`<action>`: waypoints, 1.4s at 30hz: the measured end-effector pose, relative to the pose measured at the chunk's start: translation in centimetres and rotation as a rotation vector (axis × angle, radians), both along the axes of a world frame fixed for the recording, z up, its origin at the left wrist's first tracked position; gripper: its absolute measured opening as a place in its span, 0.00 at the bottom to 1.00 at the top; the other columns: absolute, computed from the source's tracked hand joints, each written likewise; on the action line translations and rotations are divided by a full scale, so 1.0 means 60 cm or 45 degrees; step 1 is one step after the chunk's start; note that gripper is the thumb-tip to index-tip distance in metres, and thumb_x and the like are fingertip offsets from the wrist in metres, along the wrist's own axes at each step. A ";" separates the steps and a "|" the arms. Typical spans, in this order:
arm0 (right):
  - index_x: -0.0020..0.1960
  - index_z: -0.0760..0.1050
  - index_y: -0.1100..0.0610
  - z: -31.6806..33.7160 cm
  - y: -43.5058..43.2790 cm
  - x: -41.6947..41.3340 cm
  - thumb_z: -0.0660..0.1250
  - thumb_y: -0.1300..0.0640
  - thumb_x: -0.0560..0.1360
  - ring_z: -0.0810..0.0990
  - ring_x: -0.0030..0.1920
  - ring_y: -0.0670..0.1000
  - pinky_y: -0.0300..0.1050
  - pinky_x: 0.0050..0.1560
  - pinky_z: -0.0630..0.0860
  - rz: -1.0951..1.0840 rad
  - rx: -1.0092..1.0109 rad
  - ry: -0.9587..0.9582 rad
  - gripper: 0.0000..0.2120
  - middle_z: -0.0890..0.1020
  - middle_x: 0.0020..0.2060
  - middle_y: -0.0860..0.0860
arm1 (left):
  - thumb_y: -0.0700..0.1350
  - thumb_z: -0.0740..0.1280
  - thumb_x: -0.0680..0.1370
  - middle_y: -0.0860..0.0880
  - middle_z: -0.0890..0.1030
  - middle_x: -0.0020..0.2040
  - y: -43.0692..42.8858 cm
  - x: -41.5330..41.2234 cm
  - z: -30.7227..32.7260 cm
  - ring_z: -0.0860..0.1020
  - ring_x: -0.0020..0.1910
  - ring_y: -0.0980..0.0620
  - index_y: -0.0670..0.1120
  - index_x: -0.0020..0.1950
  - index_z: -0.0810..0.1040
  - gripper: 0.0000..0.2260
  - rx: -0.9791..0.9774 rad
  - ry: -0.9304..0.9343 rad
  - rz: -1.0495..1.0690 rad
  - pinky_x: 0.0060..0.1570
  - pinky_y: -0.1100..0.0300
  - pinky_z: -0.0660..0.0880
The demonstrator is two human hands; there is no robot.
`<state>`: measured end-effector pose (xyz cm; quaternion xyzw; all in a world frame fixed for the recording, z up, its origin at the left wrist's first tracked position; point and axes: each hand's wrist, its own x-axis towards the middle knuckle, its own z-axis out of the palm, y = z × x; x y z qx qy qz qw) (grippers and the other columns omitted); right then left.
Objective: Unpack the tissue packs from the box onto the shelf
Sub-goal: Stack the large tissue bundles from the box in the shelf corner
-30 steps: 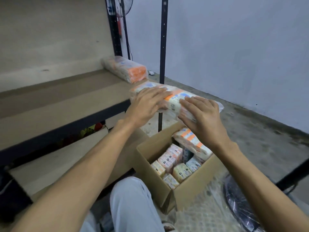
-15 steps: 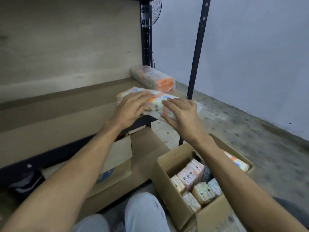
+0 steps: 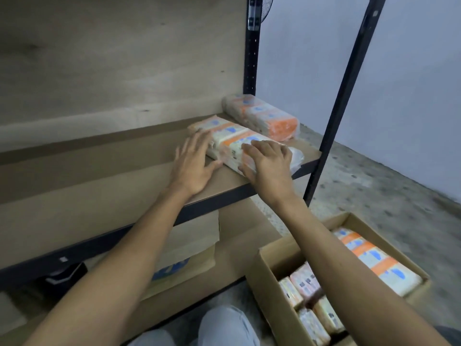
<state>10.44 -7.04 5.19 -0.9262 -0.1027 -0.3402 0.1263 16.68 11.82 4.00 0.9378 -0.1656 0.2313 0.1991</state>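
Cardboard box, brown and open-topped [image 3: 268,275], sits nearest at the lower right, crossed by the right forearm, which hides part of its load of small tissue packs [image 3: 308,283] under one long film-wrapped bundle [image 3: 379,260]; the count is unclear. On the tan board shelf [image 3: 124,176], near its front right corner, lies the long clear-wrapped tissue pack with orange bands [image 3: 239,143]. The left hand [image 3: 193,166] rests flat and spread against its near side, gripping nothing. The right hand [image 3: 268,161] curls over its near end, fingers loosely bent. It looks light, soft and slick, best taken by both ends. Behind, by the back right post, lies a second orange-ended pack [image 3: 264,116]; print is blurred
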 end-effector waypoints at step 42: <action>0.55 0.80 0.49 0.019 -0.025 0.074 0.71 0.42 0.67 0.75 0.60 0.60 0.65 0.54 0.72 0.133 0.320 -0.394 0.20 0.81 0.57 0.51 | 0.59 0.54 0.81 0.46 0.65 0.75 0.009 -0.016 -0.005 0.62 0.74 0.46 0.50 0.73 0.66 0.24 0.196 0.391 0.191 0.72 0.49 0.56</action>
